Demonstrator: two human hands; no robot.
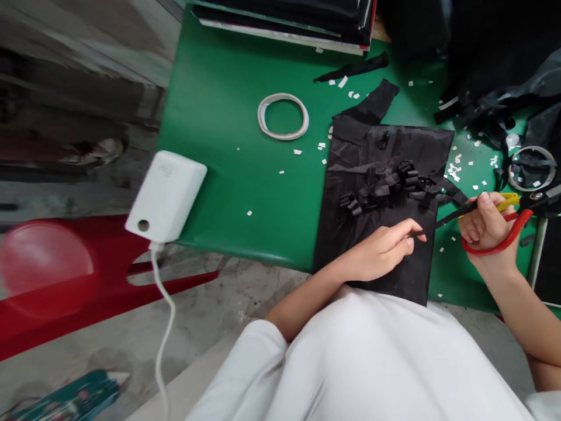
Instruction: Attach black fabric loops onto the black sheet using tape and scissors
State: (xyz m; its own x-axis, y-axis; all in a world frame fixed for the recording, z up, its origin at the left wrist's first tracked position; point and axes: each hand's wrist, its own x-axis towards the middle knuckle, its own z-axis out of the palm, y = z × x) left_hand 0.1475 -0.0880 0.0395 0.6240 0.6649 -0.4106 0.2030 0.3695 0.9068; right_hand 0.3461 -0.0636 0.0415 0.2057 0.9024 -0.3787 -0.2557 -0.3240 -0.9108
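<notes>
My left hand (385, 251) pinches one end of a thin black strip (447, 218) above a black-covered board (372, 272). In my right hand (488, 225) are scissors (522, 225) with red and yellow handles, their blades pointing away to the right. The thumb and finger of this same hand also grip the strip's other end, so it stretches between both hands. Curled black strips (394, 178) lie bunched across the board. From the board's upper left corner a black piece (377, 102) sticks out.
A tape roll (262, 120) lies on the green table (228, 193), among scattered white paper bits. Another ring (553, 166) rests at right by black sheeting (495, 58). A white charger-like box (169, 193) with a cable sits at the left edge. Books (289, 35) are stacked behind.
</notes>
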